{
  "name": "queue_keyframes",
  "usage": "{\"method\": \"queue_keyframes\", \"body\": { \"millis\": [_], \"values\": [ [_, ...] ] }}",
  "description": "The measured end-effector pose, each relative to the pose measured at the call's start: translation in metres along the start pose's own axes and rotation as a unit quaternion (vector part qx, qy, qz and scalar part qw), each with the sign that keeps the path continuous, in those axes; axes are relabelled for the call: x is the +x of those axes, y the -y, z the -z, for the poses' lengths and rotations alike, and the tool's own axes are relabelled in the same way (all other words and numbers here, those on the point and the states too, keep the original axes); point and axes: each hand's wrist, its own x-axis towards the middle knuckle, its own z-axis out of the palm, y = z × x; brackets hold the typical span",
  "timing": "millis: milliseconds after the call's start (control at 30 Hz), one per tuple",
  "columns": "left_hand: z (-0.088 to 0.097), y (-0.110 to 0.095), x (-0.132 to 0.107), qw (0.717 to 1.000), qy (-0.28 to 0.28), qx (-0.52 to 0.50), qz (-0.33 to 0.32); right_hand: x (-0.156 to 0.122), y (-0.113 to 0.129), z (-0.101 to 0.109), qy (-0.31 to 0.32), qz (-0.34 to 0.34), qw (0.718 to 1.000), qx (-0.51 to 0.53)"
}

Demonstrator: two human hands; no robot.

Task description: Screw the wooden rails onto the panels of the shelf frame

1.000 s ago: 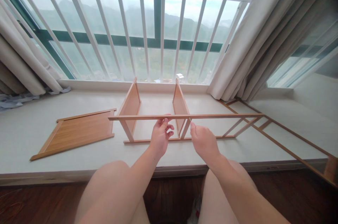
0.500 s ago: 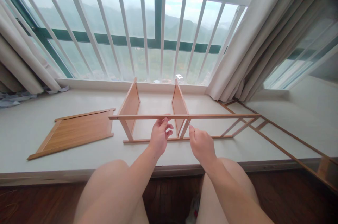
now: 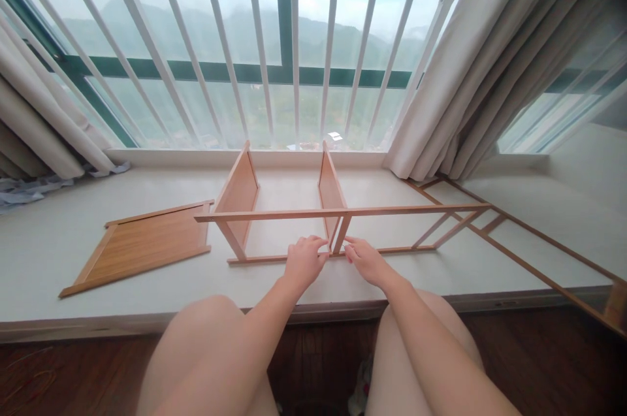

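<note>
A partly assembled wooden shelf frame (image 3: pixel 274 214) lies on its side on the white window ledge, with two panels standing up from it. My left hand (image 3: pixel 306 260) is at its lower rail, thumb and forefinger closing on the wood by the foot of the middle crosspiece. Just right of that joint, my right hand (image 3: pixel 366 262) is closed in a pinch on a thin metal tool, mostly hidden by the fingers; its exact kind is unclear. A separate wooden panel (image 3: pixel 147 247) lies flat to the left.
Another long wooden frame (image 3: pixel 526 246) leans across the ledge's right end. White railings (image 3: pixel 295 57) and the window stand behind, with curtains (image 3: pixel 441 83) hanging on both sides. My knees are against the ledge's front edge (image 3: pixel 313 313); dark wooden floor (image 3: pixel 313 364) lies below.
Both hands have come down from the upper rail to the lower rail at the middle crosspiece. The view has shifted slightly; the shelf frame stays in about the same place.
</note>
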Motion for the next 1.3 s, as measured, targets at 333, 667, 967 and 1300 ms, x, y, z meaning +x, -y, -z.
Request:
{"method": "queue_keyframes", "body": {
  "millis": [333, 667, 967, 1300],
  "values": [
    [-0.035, 0.015, 0.001, 0.99, 0.062, 0.122, -0.037, 0.005, -0.012, -0.02, 0.03, 0.006, 0.994, 0.101],
    [-0.037, 0.016, -0.007, 0.986, 0.051, 0.149, -0.051, 0.01, -0.01, -0.029, -0.029, -0.054, 0.991, 0.119],
    [-0.038, 0.012, -0.03, 0.984, 0.026, 0.156, -0.082, 0.011, -0.01, -0.036, -0.022, -0.068, 0.99, 0.119],
    [-0.034, 0.006, -0.038, 0.982, 0.009, 0.168, -0.08, -0.013, -0.011, -0.039, -0.04, -0.034, 0.995, 0.083]
  ]
}}
